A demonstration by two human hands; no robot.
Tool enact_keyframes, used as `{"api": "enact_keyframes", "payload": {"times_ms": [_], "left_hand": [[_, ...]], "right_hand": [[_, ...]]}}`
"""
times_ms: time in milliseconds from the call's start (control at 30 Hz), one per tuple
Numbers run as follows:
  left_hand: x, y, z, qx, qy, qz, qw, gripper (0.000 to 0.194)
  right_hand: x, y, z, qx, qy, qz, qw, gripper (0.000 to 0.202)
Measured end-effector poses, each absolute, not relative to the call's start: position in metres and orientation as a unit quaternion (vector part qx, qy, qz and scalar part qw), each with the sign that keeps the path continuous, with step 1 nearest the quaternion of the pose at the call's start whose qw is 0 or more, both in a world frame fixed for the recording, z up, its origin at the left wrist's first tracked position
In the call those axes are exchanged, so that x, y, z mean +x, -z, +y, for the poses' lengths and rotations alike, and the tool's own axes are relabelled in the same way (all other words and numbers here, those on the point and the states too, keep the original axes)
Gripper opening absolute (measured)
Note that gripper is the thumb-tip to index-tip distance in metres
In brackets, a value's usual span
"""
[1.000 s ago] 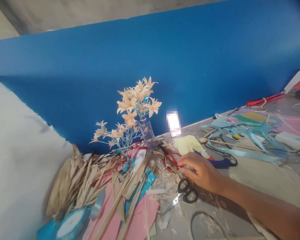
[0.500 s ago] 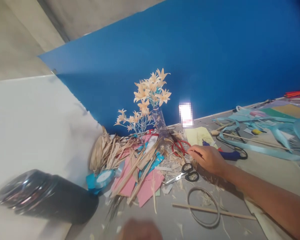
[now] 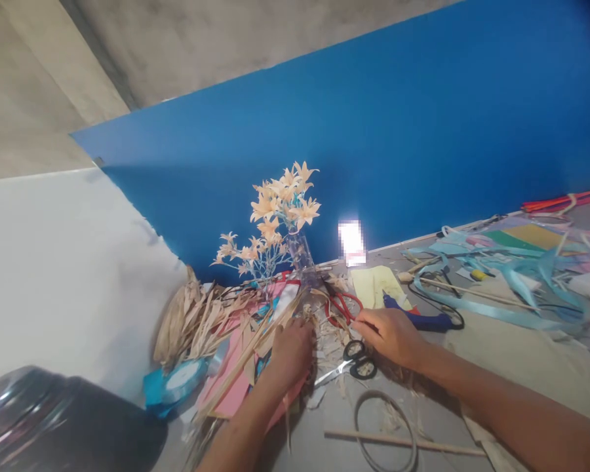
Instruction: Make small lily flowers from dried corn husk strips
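Note:
My left hand [image 3: 294, 347] reaches over the heap of dried husk strips and pink paper [image 3: 233, 377]; its fingers are bent down, and their tips are hidden. My right hand [image 3: 386, 334] has its fingers pressed together beside the red-handled scissors [image 3: 343, 308]; whether it holds them or something small I cannot make out. Between the hands lie black-handled scissors [image 3: 358, 360] with their blades to the left. Behind, a clear vase [image 3: 299, 252] holds cream flowers [image 3: 288, 196], with a smaller flower bunch [image 3: 255, 255] at its left.
A dark bottle [image 3: 69, 426] lies at the lower left, near a turquoise ribbon roll [image 3: 177, 387]. In front are a ring [image 3: 413, 452] and a thin stick [image 3: 437, 447]. A blue glue gun [image 3: 417, 318], yellow paper [image 3: 376, 286] and pale blue ribbons [image 3: 501, 318] are at the right.
My left hand has come up from the bottom edge onto the husk and paper heap. My right hand stays by the red-handled scissors. The view has shifted, so things sit lower and further left.

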State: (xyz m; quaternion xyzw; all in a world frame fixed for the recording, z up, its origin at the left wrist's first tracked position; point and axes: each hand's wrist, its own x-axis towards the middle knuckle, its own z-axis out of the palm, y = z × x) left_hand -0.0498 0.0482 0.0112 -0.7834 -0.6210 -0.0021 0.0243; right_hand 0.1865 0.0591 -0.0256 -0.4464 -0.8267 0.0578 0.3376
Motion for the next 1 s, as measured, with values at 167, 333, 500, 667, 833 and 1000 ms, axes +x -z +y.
{"api": "enact_keyframes", "payload": {"times_ms": [167, 333, 500, 667, 833, 1000], "left_hand": [[-0.053, 0.005, 0.057, -0.791, -0.027, -0.609, 0.048, 0.028], [-0.058, 0.005, 0.064, -0.803, -0.036, -0.592, 0.054, 0.028], [-0.058, 0.004, 0.065, -0.796, -0.055, -0.594, 0.096, 0.028], [-0.056, 0.002, 0.064, -0.786, -0.041, -0.607, 0.105, 0.032], [-0.057, 0.002, 0.063, -0.774, -0.03, -0.627, 0.086, 0.031], [-0.061, 0.008, 0.067, -0.762, 0.007, -0.639, 0.099, 0.034]], "right_hand": [[0.183, 0.027, 0.055, -0.414, -0.067, -0.838, 0.348, 0.036], [0.18, 0.023, 0.051, -0.395, -0.066, -0.853, 0.335, 0.03], [0.177, 0.018, 0.052, -0.421, -0.085, -0.851, 0.302, 0.023], [0.188, -0.019, 0.049, -0.404, -0.326, -0.774, 0.363, 0.011], [0.236, -0.083, 0.057, -0.364, -0.494, -0.592, 0.522, 0.016], [0.269, -0.121, 0.083, -0.365, -0.523, -0.538, 0.552, 0.021]]}}
